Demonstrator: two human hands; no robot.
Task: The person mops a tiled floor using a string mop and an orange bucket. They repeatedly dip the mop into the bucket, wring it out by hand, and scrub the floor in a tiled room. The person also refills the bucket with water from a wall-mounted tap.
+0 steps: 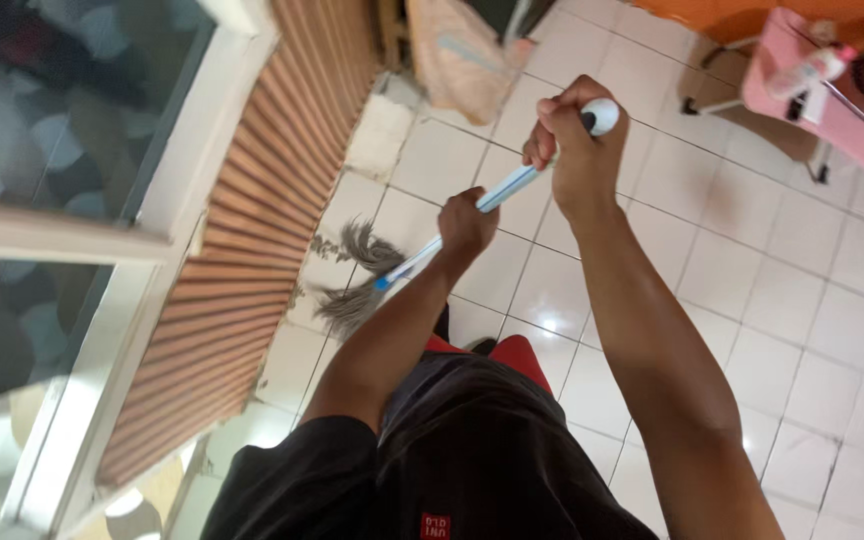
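We hold a mop by its long handle (512,186), light blue with a white rounded cap at the top end. Our right hand (577,135) is wrapped around the top of the handle just under the cap, its grip pressed together on the shaft. Our left hand (465,225) is curled shut around the handle lower down, toward the darker blue collar where the head joins. The mop head (357,280), a bundle of grey strands, lies on the white tiled floor (752,260) beside the ribbed wooden wall panel (242,250), near the foot of it.

We judge the handle stiff, slim and light, and probably smooth enough to twist in the palm, so two hands spaced well apart, as they are now, give the best hold. The strands look soft and floppy; whether they are wet we cannot tell.

As for containers, a pale patterned bag (462,50) stands on the floor near the top of the view; what is in it is hidden. A pink seat on a metal frame (812,95) at the upper right carries some small things too blurred to name.
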